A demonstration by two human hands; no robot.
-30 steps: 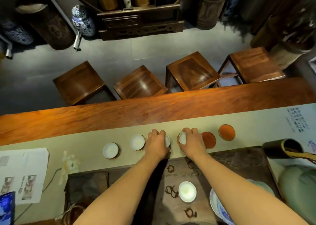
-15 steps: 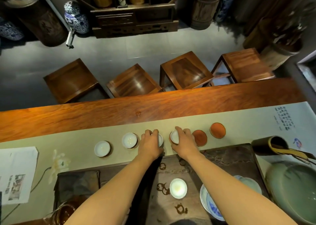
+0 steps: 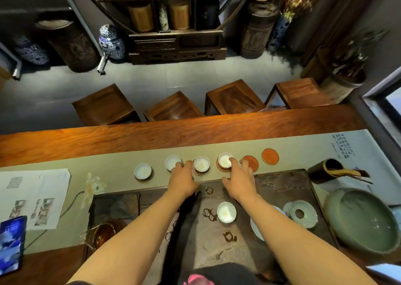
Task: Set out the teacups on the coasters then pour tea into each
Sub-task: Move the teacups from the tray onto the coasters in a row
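Several small white teacups stand in a row on round coasters on the pale runner: one far left (image 3: 142,170), one beside it (image 3: 172,162), a third (image 3: 201,164) and a fourth (image 3: 225,160). Two orange coasters (image 3: 251,163) (image 3: 270,156) lie bare to the right. My left hand (image 3: 183,179) hovers with relaxed fingers between the second and third cups, holding nothing. My right hand (image 3: 239,178) has spread fingers, one fingertip at the fourth cup's rim. Another white teacup (image 3: 226,212) stands on the dark tea tray (image 3: 282,182) between my forearms.
A celadon basin (image 3: 361,219), a pale lid (image 3: 303,213) and a blue-white dish (image 3: 256,226) sit at the right. A dark tool holder (image 3: 325,171) lies behind them. Papers (image 3: 34,195) and a phone (image 3: 10,243) lie left. Wooden stools (image 3: 173,109) stand beyond the table.
Both hands have let go of the two middle cups and drawn back a little; those cups now stand uncovered on their coasters. The camera has tilted upward.
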